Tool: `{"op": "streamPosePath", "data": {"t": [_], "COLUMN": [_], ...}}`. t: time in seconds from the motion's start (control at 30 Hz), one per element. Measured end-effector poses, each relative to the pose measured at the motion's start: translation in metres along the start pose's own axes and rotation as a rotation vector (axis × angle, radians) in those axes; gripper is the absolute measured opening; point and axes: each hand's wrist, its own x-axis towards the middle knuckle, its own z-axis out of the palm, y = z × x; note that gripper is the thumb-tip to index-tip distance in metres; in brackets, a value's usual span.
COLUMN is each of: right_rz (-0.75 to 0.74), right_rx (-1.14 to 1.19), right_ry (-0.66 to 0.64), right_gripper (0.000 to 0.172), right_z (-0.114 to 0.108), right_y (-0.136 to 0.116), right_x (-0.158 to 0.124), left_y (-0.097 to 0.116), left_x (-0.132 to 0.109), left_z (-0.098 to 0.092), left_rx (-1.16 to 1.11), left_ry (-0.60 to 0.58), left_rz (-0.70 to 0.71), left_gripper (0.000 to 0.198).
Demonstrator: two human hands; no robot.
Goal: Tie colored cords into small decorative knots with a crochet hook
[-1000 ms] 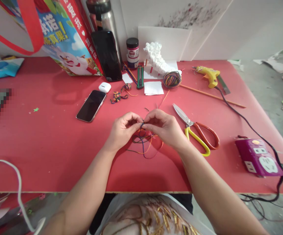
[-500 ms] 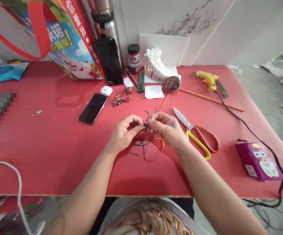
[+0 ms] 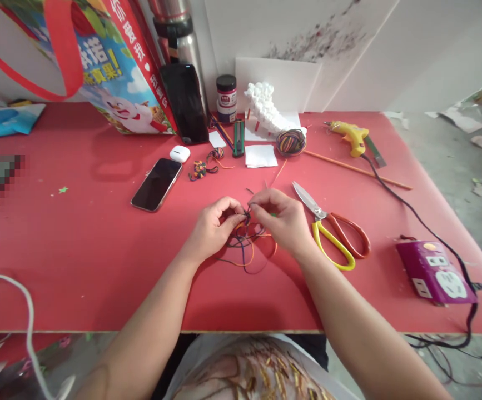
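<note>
Colourful printed shopping bag, contents hidden, stands at the back of the red table; both forearms reach in low, left hand and right hand meeting fingertip to fingertip, pinching the tangled multicoloured cords mid-table beside yellow-and-red-handled scissors.

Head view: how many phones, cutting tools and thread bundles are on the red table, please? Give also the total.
Phones: 2, flat phone, leaning phone
Cutting tools: 2, scissors, utility knife
Thread bundles: 3, held cords, small knotted bundle, thread ball
Total: 7
</note>
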Motion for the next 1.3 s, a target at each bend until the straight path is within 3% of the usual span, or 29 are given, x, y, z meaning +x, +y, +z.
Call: {"op": "streamPosePath", "data": {"t": [0.07, 0.17, 0.33, 0.43, 0.5, 0.57, 0.63, 0.7, 0.77, 0.87, 0.93, 1.1, 1.3], "right_rz": [0.119, 0.258, 0.291, 0.354, 0.293, 0.132, -0.035, -0.157, -0.209, -0.159, -0.196, -0.283, -0.358], "right_rx": [0.157, 0.346, 0.437, 0.545, 0.588, 0.541, 0.383, 0.202, 0.065, -0.095, -0.231, -0.367, -0.333], "right_ry": [0.033, -0.04, -0.151, -0.167, -0.058, 0.197, 0.461, 0.563, 0.444, 0.039, -0.116, -0.129, -0.253], "right_gripper": [0.014, 0.022, 0.03, 0.03, 0.024, 0.017, 0.015, 0.02, 0.027, 0.035, 0.034, 0.035, 0.072], "right_z": [-0.002, 0.0, 0.009, 0.001, -0.011, -0.024, -0.033, -0.032, -0.024, -0.004, 0.006, 0.005, 0.0], "right_y": [-0.001, -0.005, -0.011, -0.016, -0.019, -0.02, -0.021, -0.022, -0.022, -0.017, -0.01, 0.004, -0.003], "right_x": [0.002, 0.002, -0.004, -0.002, 0.003, 0.009, 0.012, 0.01, 0.003, -0.009, -0.012, -0.008, -0.01], "left_y": [-0.001, 0.0, 0.002, 0.001, -0.001, -0.004, -0.006, -0.007, -0.006, -0.005, -0.005, -0.007, -0.007], "left_x": [0.0, 0.0, 0.0, 0.0, 0.0, 0.001, 0.002, 0.003, 0.004, 0.004, 0.004, 0.004, 0.004], "left_z": [0.001, 0.002, 0.002, 0.002, 0.002, 0.002, 0.001, 0.001, 0.002, 0.004, 0.005, 0.006, 0.007], "left_rx": [-0.029, -0.055, -0.009, 0.009, -0.013, -0.041, -0.059, -0.077, -0.084, -0.08, -0.089, -0.154, -0.164], "left_ry": [-0.007, -0.021, -0.033, -0.025, 0.001, 0.043, 0.085, 0.115, 0.126, 0.117, 0.108, 0.124, 0.068], "left_rz": [-0.022, -0.053, -0.022, -0.026, -0.051, -0.068, -0.076, -0.089, -0.096, -0.063, -0.042, -0.047, -0.089], "left_gripper": [0.01, 0.01, 0.009, 0.008, 0.009, 0.009, 0.01, 0.011, 0.011, 0.011, 0.01, 0.012, 0.012]}}
